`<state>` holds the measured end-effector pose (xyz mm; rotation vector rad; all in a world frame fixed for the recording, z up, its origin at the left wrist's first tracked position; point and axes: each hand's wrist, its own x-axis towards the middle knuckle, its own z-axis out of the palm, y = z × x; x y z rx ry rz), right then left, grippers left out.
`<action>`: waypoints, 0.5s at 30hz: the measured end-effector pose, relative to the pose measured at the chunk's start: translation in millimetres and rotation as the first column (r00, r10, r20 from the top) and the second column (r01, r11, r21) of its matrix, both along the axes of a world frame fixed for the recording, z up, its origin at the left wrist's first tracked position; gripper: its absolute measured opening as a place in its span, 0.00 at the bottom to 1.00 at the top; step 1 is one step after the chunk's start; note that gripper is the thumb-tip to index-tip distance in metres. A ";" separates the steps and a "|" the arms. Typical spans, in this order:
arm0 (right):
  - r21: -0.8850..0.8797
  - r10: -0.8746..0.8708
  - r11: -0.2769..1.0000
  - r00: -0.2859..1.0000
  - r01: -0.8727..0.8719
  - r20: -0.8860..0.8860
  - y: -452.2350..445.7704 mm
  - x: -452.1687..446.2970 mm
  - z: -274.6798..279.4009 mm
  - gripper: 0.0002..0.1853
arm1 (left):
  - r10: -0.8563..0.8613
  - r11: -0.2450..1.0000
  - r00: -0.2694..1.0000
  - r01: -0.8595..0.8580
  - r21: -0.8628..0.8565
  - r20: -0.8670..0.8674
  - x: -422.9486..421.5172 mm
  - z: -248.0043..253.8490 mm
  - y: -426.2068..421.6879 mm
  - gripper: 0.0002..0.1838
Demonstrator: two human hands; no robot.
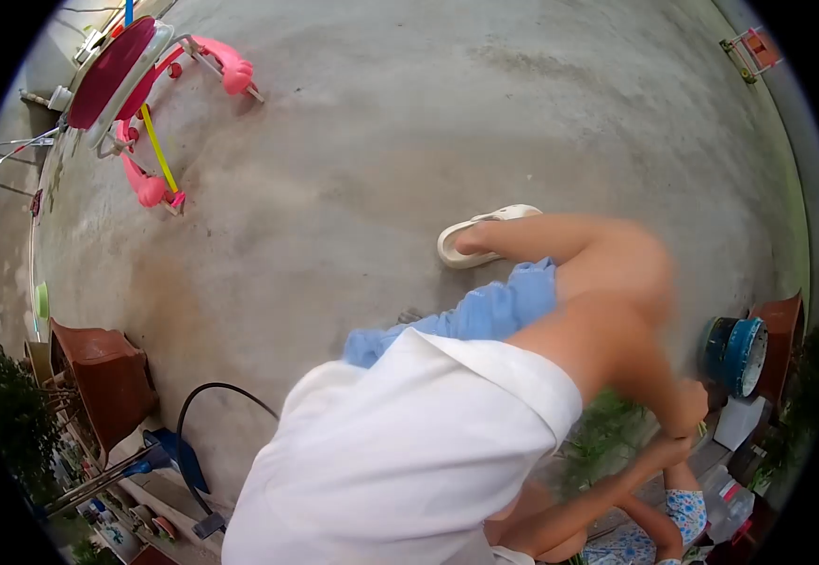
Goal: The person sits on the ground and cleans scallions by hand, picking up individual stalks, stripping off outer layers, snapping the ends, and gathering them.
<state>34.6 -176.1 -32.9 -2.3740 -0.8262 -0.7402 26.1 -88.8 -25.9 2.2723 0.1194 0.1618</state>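
My left hand (687, 407) reaches out at the lower right, its fingers closed and slightly blurred. My right hand (666, 452) meets it from below, also closed. A small yellow-green bit (701, 428) shows by the fingers; what they hold is too small and blurred to name. Feathery green plants (605, 435) show between my arms, partly hidden by them. My bent leg in blue denim shorts (494, 306) ends in a white clog (487, 234) on the concrete.
Another person in blue floral clothing (687, 513) is close by at the lower right. Blue paint-stained buckets (734, 356) and a white box (739, 421) stand near my hands. Behind are a brown planter (104, 381), a blue dustpan (179, 460) and a pink baby walker (231, 68).
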 end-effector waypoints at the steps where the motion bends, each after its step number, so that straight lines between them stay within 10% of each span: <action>1: 0.043 -0.021 0.999 0.998 0.023 -0.051 -0.4 -3.4 2.4 0.06 | -0.180 0.981 0.979 0.172 0.086 0.093 -13.9 7.1 16.8 0.08; 10: 0.273 0.014 0.949 0.846 0.156 -0.532 14.1 -50.8 10.1 0.06 | -0.442 0.883 0.781 0.292 0.368 0.441 -44.2 -4.6 54.6 0.08; 15: 0.180 -0.062 0.973 0.917 0.143 -0.393 11.7 -56.7 0.6 0.03 | -0.703 0.686 0.544 0.348 0.639 0.458 -89.0 14.3 85.4 0.08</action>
